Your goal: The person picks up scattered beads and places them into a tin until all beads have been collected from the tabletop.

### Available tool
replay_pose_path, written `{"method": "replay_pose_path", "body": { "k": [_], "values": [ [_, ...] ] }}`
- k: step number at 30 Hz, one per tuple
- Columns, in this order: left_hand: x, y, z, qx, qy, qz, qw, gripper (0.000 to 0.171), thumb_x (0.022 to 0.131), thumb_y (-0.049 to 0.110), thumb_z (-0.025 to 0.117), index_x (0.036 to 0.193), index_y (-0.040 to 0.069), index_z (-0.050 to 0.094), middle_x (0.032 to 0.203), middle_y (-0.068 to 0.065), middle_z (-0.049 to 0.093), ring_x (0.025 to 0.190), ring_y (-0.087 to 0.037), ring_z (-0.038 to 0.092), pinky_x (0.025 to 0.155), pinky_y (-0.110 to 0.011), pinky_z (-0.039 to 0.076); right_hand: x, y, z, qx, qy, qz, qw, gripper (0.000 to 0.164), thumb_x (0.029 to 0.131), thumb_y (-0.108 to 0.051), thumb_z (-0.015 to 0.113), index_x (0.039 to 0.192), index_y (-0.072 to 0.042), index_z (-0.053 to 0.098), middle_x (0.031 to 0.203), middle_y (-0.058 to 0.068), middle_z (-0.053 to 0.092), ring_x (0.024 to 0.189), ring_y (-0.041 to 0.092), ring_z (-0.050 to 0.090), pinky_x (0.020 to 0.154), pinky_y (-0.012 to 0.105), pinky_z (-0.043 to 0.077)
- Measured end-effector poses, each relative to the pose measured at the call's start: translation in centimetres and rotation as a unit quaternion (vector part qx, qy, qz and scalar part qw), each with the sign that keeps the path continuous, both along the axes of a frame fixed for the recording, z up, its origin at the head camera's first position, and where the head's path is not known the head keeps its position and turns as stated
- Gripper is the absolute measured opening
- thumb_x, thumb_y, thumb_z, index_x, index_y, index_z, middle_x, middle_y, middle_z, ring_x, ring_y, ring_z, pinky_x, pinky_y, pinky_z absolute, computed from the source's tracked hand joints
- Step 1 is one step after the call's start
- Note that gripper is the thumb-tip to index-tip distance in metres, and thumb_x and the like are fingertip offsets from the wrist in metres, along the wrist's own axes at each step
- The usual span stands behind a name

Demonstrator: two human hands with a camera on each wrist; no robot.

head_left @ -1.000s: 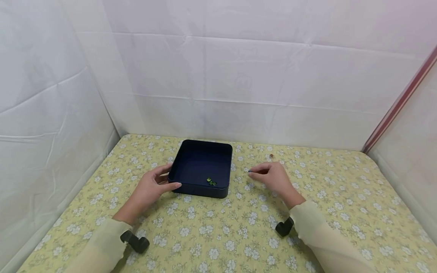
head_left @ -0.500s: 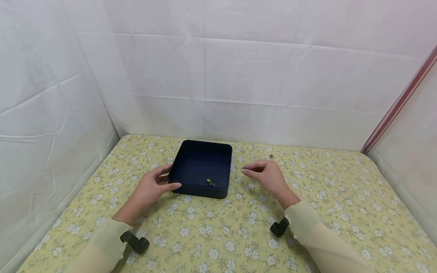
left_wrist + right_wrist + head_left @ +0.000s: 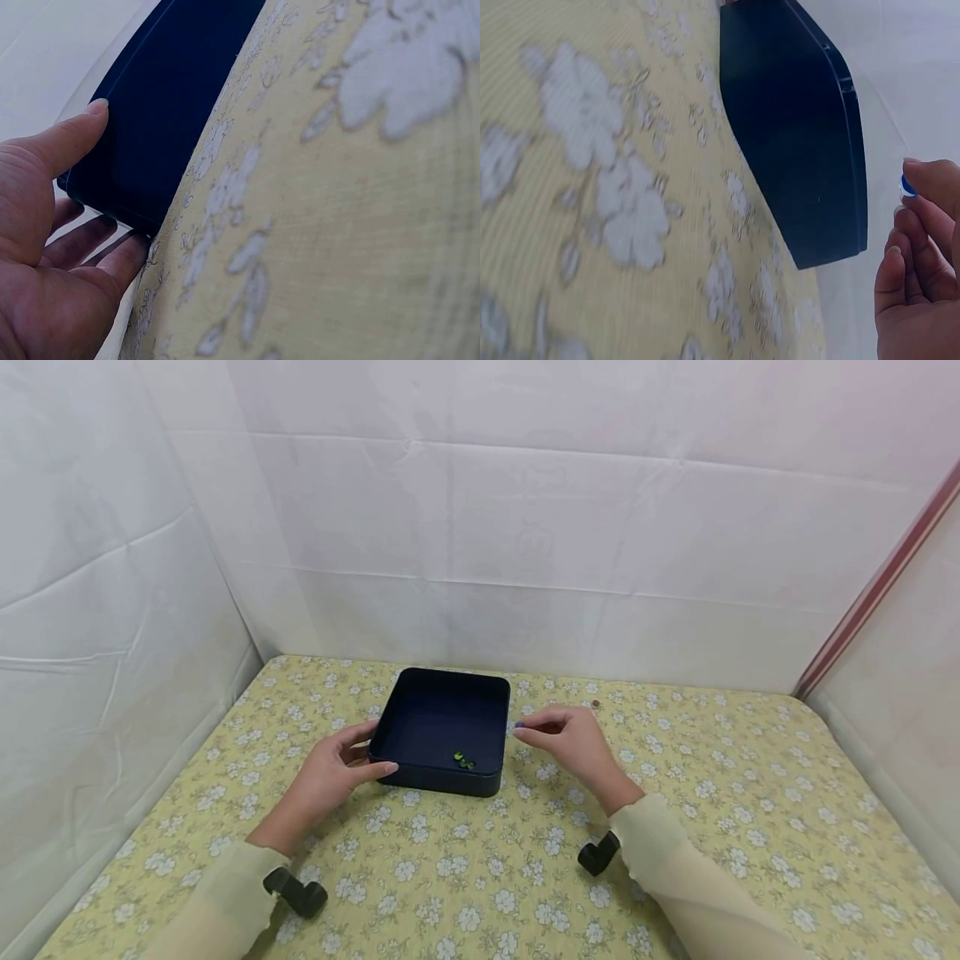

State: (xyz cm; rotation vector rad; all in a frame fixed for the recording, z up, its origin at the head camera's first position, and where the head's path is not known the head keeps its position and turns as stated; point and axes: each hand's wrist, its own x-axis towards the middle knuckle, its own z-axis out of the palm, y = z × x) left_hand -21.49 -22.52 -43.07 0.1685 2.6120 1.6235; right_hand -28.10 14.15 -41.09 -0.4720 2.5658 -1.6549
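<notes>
A dark navy square box [image 3: 438, 781], open at the top, stands on the table with a few small shiny green pieces [image 3: 463, 760] near its front right corner. My left hand [image 3: 330, 772] grips the box's front left corner, thumb on the front wall and fingers along the left side, as the left wrist view [image 3: 67, 247] also shows. My right hand [image 3: 573, 743] is just right of the box. Between its thumb and index finger it pinches a small round blue piece [image 3: 907, 186] with a pale edge, its other fingers curled in.
A small reddish-brown round piece [image 3: 596, 703] lies on the table behind my right hand. The yellow flowered tablecloth [image 3: 480, 885] covers the table. White sheeting [image 3: 480, 527] hangs behind and at both sides, with a red strip [image 3: 877, 585] at the right.
My right hand has moved left toward the box's right wall, carrying the blue piece. My left hand, the box and the green pieces have stayed in place.
</notes>
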Motion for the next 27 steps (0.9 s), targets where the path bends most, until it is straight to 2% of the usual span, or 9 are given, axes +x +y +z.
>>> {"method": "replay_pose_path", "body": {
  "k": [9, 13, 19, 27],
  "values": [
    [-0.1, 0.0, -0.1, -0.003, 0.002, 0.0, 1.0, 0.085, 0.089, 0.046, 0.079, 0.16, 0.023, 0.038, 0.166, -0.01, 0.037, 0.144, -0.038, 0.048, 0.106, -0.05, 0.053, -0.3, -1.3, 0.3, -0.004, -0.003, -0.001, 1.0, 0.026, 0.087, -0.038, 0.084, 0.106, -0.02, 0.083, 0.112, -0.001, 0.075, 0.098, 0.018, 0.071, 0.087, 0.047, 0.061],
    [-0.2, 0.0, -0.1, -0.005, 0.0, 0.0, 1.0, 0.085, 0.089, 0.046, 0.079, 0.16, 0.022, 0.038, 0.166, -0.011, 0.037, 0.144, -0.039, 0.048, 0.107, -0.05, 0.053, -0.5, -1.7, 0.4, -0.005, -0.001, -0.002, 1.0, 0.023, 0.086, -0.04, 0.084, 0.103, -0.024, 0.083, 0.113, -0.002, 0.075, 0.099, 0.018, 0.071, 0.088, 0.049, 0.061],
    [-0.1, 0.1, 0.0, -0.007, -0.001, 0.001, 1.0, 0.085, 0.09, 0.045, 0.079, 0.16, 0.021, 0.038, 0.166, -0.011, 0.036, 0.144, -0.039, 0.047, 0.107, -0.05, 0.053, -0.8, -2.4, 0.6, -0.021, 0.005, 0.005, 1.0, 0.025, 0.086, -0.039, 0.084, 0.105, -0.023, 0.082, 0.111, -0.001, 0.074, 0.098, 0.019, 0.07, 0.089, 0.054, 0.059],
    [0.0, 0.0, 0.0, -0.002, -0.001, -0.003, 1.0, 0.086, 0.09, 0.044, 0.079, 0.161, 0.02, 0.036, 0.166, -0.011, 0.036, 0.145, -0.039, 0.046, 0.108, -0.05, 0.052, -1.0, -3.9, 1.1, -0.022, -0.002, 0.008, 1.0, 0.025, 0.087, -0.039, 0.084, 0.106, -0.024, 0.082, 0.113, -0.002, 0.074, 0.099, 0.018, 0.07, 0.091, 0.054, 0.058]
  ]
}}
